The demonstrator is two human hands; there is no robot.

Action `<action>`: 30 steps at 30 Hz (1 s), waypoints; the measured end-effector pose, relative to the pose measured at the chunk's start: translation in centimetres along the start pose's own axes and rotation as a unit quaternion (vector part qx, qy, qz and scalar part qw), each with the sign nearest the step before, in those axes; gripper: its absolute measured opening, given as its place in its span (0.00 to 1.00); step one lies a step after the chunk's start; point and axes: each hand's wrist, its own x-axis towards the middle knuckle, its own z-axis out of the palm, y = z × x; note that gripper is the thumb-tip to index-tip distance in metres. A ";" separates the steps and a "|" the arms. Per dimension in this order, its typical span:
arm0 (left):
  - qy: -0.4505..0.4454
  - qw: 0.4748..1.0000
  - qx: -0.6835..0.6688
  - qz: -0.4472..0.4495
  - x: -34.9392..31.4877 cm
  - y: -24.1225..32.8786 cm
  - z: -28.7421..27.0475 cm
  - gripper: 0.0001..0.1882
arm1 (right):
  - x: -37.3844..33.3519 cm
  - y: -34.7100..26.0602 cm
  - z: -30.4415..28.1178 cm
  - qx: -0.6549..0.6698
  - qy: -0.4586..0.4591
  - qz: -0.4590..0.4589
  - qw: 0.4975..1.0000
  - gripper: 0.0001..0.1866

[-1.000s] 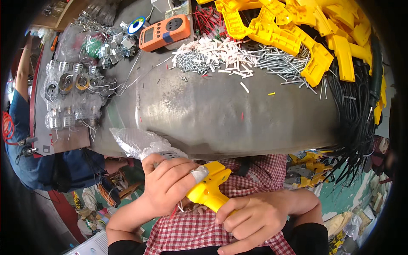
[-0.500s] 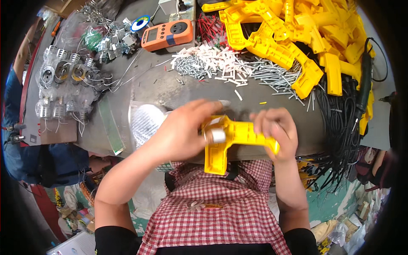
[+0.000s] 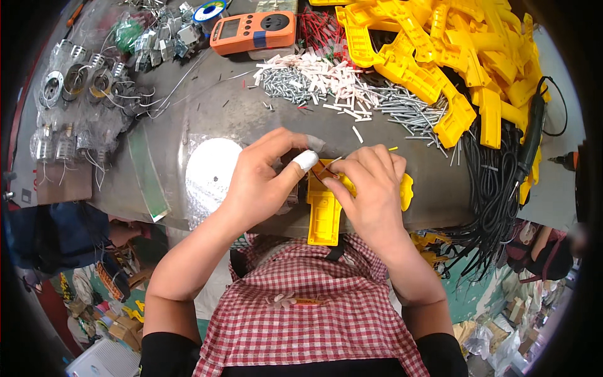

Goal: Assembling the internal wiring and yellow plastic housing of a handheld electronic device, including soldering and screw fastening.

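Note:
A yellow pistol-shaped plastic half-shell point(image 3: 325, 220) lies across the near table edge, its hollow side up. My left hand point(image 3: 257, 176) is closed around its left end, with white wrapping on the thumb and a greyish covering on a fingertip. Something shiny shows under that palm, too covered to name. Over the shell's middle, my right hand point(image 3: 370, 185) pinches a thin wire point(image 3: 328, 167) between thumb and forefinger. A dark reddish strip shows between the two hands. The shell's right tip sticks out beyond my right hand.
Yellow shells point(image 3: 465, 56) are heaped at the far right, above black cables point(image 3: 493, 182). Screws point(image 3: 414, 116), white sleeves point(image 3: 339, 85) and an orange meter point(image 3: 254, 32) lie at the back. Wired metal-and-ceramic parts point(image 3: 75, 81) stand left, near a white disc point(image 3: 213, 169).
My right hand has moved left from the shell's right end to its middle and now pinches the wire. My left thumb has shifted up. The whole view has moved slightly.

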 end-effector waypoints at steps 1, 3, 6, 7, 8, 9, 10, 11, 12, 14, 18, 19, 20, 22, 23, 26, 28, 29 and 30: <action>-0.001 1.000 0.000 -0.008 0.0 0.0 0.0 0.09 | -0.1 0.0 0.1 0.002 -0.005 -0.002 1.000 0.08; 0.000 1.000 -0.003 -0.015 -0.1 -0.1 0.1 0.09 | -0.1 -0.3 -0.1 0.009 -0.014 -0.003 1.000 0.09; 0.011 0.998 -0.038 -0.053 -0.1 -0.3 0.3 0.09 | -0.3 -0.1 0.2 0.001 -0.018 -0.005 1.000 0.09; 0.012 0.998 -0.038 -0.040 -0.2 -0.4 0.2 0.09 | -0.3 -0.1 0.3 -0.014 -0.014 -0.006 1.000 0.09; 0.013 0.999 -0.037 -0.027 -0.2 -0.5 0.2 0.09 | -0.2 -0.3 0.3 -0.016 -0.016 -0.006 1.000 0.09; 0.014 0.999 -0.039 -0.028 -0.2 -0.5 0.3 0.09 | -0.1 -0.6 0.2 -0.019 -0.009 -0.008 1.000 0.09; 0.017 0.997 -0.057 -0.040 -0.3 -0.5 0.3 0.09 | 0.1 -0.8 0.2 -0.020 -0.002 -0.010 1.000 0.09; 0.020 0.996 -0.076 -0.053 -0.3 -0.6 0.3 0.09 | 0.0 -0.7 0.3 -0.021 -0.004 -0.012 1.000 0.09; 0.022 0.995 -0.076 -0.054 -0.3 -0.7 0.2 0.09 | -0.1 -0.5 0.5 -0.031 0.000 -0.014 0.999 0.09; 0.024 0.997 -0.063 -0.043 -0.3 -0.9 0.3 0.09 | -0.1 -0.1 0.3 -0.044 0.003 -0.019 0.999 0.09; 0.024 0.997 -0.059 -0.041 -0.2 -0.6 0.1 0.09 | -0.5 0.2 -0.5 0.031 -0.038 0.031 0.998 0.07; 0.018 0.997 -0.062 -0.044 -0.2 -0.4 0.1 0.10 | -0.4 0.1 -0.6 0.089 -0.068 0.059 0.992 0.06; 0.012 0.997 -0.064 -0.048 -0.1 -0.4 0.1 0.10 | -0.1 -0.1 -0.8 0.089 -0.069 0.059 0.992 0.06; 0.018 0.996 -0.084 -0.033 -0.1 -1.2 0.3 0.10 | 0.5 -0.5 -1.0 0.071 -0.085 0.033 0.993 0.06; 0.022 0.994 -0.103 -0.018 -0.2 -1.4 0.3 0.10 | 0.5 -0.4 -0.9 0.070 -0.085 0.034 0.993 0.06; 0.019 0.989 -0.128 -0.070 -0.5 -1.3 0.2 0.11 | 0.4 0.5 -0.8 0.072 -0.115 0.034 0.990 0.07; 0.016 0.994 -0.099 -0.037 -0.4 -1.2 0.0 0.11 | 0.1 0.9 -1.0 0.144 -0.105 0.074 0.981 0.07; 0.011 0.997 -0.070 -0.004 -0.4 -1.2 -0.1 0.11 | 0.0 1.0 -1.0 0.145 -0.105 0.073 0.981 0.07; 0.012 0.998 -0.069 -0.003 -0.4 -1.2 -0.2 0.11 | 0.0 1.1 -0.9 0.154 -0.093 0.069 0.981 0.07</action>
